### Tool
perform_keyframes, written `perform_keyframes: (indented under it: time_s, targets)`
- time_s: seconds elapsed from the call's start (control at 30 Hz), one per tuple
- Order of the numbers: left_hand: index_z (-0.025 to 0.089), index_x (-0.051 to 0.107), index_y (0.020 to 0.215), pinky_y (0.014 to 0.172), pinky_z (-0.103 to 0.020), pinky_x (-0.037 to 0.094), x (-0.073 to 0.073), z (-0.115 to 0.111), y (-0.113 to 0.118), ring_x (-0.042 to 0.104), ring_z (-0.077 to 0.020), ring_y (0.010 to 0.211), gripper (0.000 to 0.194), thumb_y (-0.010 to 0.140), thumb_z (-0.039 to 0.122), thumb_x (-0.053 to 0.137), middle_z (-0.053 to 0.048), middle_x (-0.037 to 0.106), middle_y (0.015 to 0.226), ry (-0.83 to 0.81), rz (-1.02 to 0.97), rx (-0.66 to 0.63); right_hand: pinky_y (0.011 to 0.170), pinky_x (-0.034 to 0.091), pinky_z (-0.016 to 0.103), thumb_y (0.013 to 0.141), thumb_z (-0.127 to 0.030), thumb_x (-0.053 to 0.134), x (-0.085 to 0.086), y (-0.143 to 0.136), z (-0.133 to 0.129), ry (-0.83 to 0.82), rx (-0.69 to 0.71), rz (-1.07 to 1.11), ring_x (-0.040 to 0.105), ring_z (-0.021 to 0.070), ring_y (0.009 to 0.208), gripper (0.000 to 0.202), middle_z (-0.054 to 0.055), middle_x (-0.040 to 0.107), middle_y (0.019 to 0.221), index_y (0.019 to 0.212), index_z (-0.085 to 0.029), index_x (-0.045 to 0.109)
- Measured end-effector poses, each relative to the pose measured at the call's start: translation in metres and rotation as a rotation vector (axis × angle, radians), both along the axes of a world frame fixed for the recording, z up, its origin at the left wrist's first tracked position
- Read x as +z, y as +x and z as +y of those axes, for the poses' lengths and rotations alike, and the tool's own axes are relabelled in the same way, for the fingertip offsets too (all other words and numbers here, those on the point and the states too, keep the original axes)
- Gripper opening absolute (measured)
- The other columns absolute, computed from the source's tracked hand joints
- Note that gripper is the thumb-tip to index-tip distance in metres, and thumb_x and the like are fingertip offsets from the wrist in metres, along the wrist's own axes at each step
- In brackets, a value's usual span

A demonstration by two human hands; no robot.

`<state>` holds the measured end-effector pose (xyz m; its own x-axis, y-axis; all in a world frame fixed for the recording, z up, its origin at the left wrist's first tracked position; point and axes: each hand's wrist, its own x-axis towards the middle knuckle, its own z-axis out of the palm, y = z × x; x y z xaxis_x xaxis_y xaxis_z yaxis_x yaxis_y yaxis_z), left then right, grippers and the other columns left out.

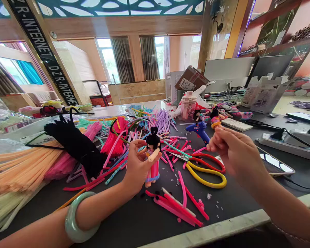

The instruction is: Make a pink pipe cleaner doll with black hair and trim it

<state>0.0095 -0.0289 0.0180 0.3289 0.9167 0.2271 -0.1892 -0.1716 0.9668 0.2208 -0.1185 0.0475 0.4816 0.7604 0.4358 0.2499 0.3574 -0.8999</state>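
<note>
My left hand (136, 165) is closed around a small pipe-cleaner doll (153, 170). The doll is upright, with a black hair bun, a pink skirt and a blue hem. To the right, my right hand (229, 148) is raised with its fingers pinched together; whatever it may hold is too small or hidden to make out. An orange and yellow fuzzy piece (216, 124) shows just above those fingers, and I cannot tell whether they touch it. Between the hands lie scissors (206, 172) with red and yellow handles. Beyond them is a blue glue gun (198, 130).
Cut pink pipe-cleaner pieces (175, 206) lie at the front. Bundles of black stems (74, 144) and peach stems (18, 162) fill the left. A pink bottle (188, 106) stands behind; at right are a phone (276, 163) and a power strip (289, 143) with cables.
</note>
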Motion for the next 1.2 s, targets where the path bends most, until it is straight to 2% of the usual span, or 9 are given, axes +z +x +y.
perform_keyframes:
  time_s: [0.13, 0.27, 0.37, 0.43, 0.5, 0.6, 0.77, 0.97, 1.2]
  targets:
    - [0.027, 0.036, 0.104, 0.028, -0.023, 0.047, 0.0, 0.0, -0.001, 0.053, -0.0077, 0.03, 0.065, 0.064, 0.04, 0.086, 0.008, 0.058, 0.085, -0.059, -0.029, -0.012, 0.052, 0.05, 0.029, 0.068, -0.049, 0.074, -0.005, 0.003, 0.003, -0.068, -0.094, -0.139, 0.058, 0.0148, 0.054, 0.027, 0.002, 0.063, 0.059, 0.062, -0.024, 0.067]
    - [0.028, 0.035, 0.105, 0.025, -0.027, 0.046, -0.004, 0.004, -0.001, 0.053, -0.0095, 0.029, 0.064, 0.065, 0.041, 0.084, 0.007, 0.056, 0.088, -0.064, -0.035, -0.035, 0.071, 0.058, 0.037, 0.066, -0.035, 0.069, -0.008, -0.001, 0.002, -0.084, -0.166, -0.251, 0.07, 0.0226, 0.075, 0.016, 0.003, 0.076, 0.083, 0.077, -0.026, 0.076]
    - [0.026, 0.04, 0.104, 0.034, -0.023, 0.049, -0.008, 0.007, -0.001, 0.059, -0.0085, 0.043, 0.062, 0.062, 0.034, 0.085, 0.004, 0.056, 0.096, -0.044, -0.034, 0.008, 0.082, 0.056, 0.04, 0.068, -0.032, 0.065, -0.009, -0.003, -0.001, -0.072, -0.238, -0.327, 0.071, 0.0268, 0.093, 0.011, 0.003, 0.078, 0.096, 0.069, -0.027, 0.074]
    - [0.025, 0.042, 0.105, 0.047, -0.024, 0.054, -0.011, 0.007, 0.0, 0.067, -0.013, 0.065, 0.062, 0.059, 0.028, 0.084, 0.0, 0.055, 0.103, -0.054, -0.04, 0.009, 0.075, 0.058, 0.039, 0.072, -0.037, 0.064, -0.01, -0.004, -0.002, -0.079, -0.261, -0.34, 0.073, 0.0256, 0.083, 0.015, 0.004, 0.078, 0.086, 0.072, -0.026, 0.075]
    - [0.023, 0.045, 0.105, 0.071, -0.028, 0.059, -0.013, 0.008, 0.001, 0.068, -0.0159, 0.088, 0.061, 0.057, 0.023, 0.082, -0.003, 0.055, 0.11, -0.043, -0.053, 0.0, 0.065, 0.058, 0.037, 0.075, -0.043, 0.064, -0.012, -0.004, -0.001, -0.103, -0.247, -0.346, 0.072, 0.023, 0.066, 0.023, 0.003, 0.076, 0.072, 0.083, -0.026, 0.076]
    - [0.023, 0.046, 0.109, 0.09, -0.034, 0.055, -0.014, 0.009, 0.002, 0.065, -0.0175, 0.099, 0.063, 0.056, 0.02, 0.08, -0.004, 0.053, 0.116, 0.006, -0.057, -0.027, 0.066, 0.058, 0.035, 0.072, -0.044, 0.069, -0.015, -0.004, 0.0, -0.099, -0.202, -0.452, 0.074, 0.0232, 0.07, 0.028, 0.001, 0.076, 0.074, 0.093, -0.027, 0.076]
    - [0.025, 0.046, 0.115, 0.092, -0.037, 0.055, -0.015, 0.011, 0.002, 0.068, -0.0165, 0.095, 0.064, 0.06, 0.019, 0.079, -0.006, 0.054, 0.121, 0.11, -0.051, -0.042, 0.064, 0.057, 0.033, 0.076, -0.047, 0.068, -0.016, -0.004, 0.002, -0.116, -0.193, -0.61, 0.073, 0.0221, 0.066, 0.025, 0.001, 0.077, 0.074, 0.088, -0.027, 0.076]
    - [0.026, 0.046, 0.122, 0.094, -0.036, 0.057, -0.015, 0.007, -0.001, 0.068, -0.0208, 0.108, 0.065, 0.066, 0.018, 0.078, -0.007, 0.054, 0.127, 0.232, 0.008, -0.044, 0.06, 0.055, 0.029, 0.079, -0.043, 0.064, -0.016, -0.012, 0.001, -0.089, -0.183, -0.698, 0.071, 0.0187, 0.057, 0.019, -0.003, 0.075, 0.065, 0.076, -0.029, 0.076]
    - [0.027, 0.052, 0.127, 0.096, -0.038, 0.058, -0.018, -0.001, -0.005, 0.058, -0.0261, 0.124, 0.063, 0.071, 0.021, 0.078, -0.007, 0.057, 0.126, 0.443, 0.117, 0.007, 0.067, 0.058, 0.03, 0.083, -0.039, 0.059, -0.015, -0.025, -0.003, -0.045, -0.135, -0.699, 0.074, 0.0194, 0.07, 0.024, -0.001, 0.079, 0.087, 0.093, -0.03, 0.079]
